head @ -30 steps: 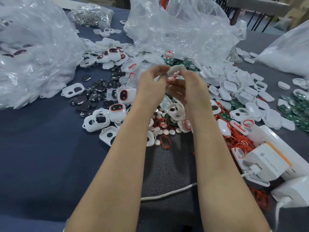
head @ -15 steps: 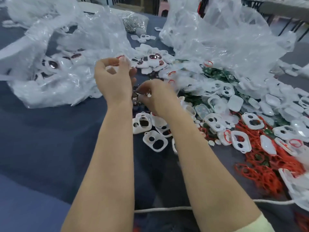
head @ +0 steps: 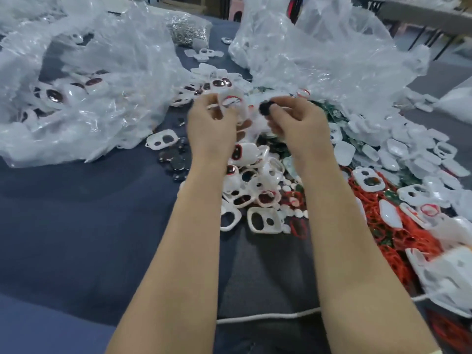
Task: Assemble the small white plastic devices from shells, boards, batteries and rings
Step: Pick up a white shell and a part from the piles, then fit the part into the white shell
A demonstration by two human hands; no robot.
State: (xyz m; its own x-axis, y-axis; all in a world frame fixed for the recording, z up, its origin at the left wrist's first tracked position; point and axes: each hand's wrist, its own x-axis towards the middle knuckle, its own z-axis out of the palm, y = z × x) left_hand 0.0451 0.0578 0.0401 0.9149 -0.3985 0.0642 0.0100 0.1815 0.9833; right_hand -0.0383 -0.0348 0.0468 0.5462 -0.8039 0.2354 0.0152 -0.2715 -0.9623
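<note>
Both my hands are raised over the middle of the parts heap. My left hand (head: 212, 123) holds a white shell with a red ring (head: 231, 102) by its edge in curled fingers. My right hand (head: 297, 123) pinches a dark round coin battery (head: 265, 108) right beside the shell. Below my wrists lie white shells (head: 263, 221), several with two holes, and partly built devices with dark windows (head: 241, 154). Loose coin batteries (head: 176, 162) lie left of my left forearm. Red rings (head: 383, 226) and green boards (head: 334, 113) spread to the right.
A crumpled clear plastic bag (head: 89, 93) with finished devices inside fills the left. Another clear bag (head: 319, 52) rises behind the heap. A bag of shiny metal bits (head: 189, 31) sits at the back. White chargers (head: 449, 274) and a white cord (head: 268, 316) lie at near right on the blue cloth (head: 76, 238).
My right hand has lifted off the battery pile with a battery and come up beside the shell in my left hand. The view has swung back to the right.
</note>
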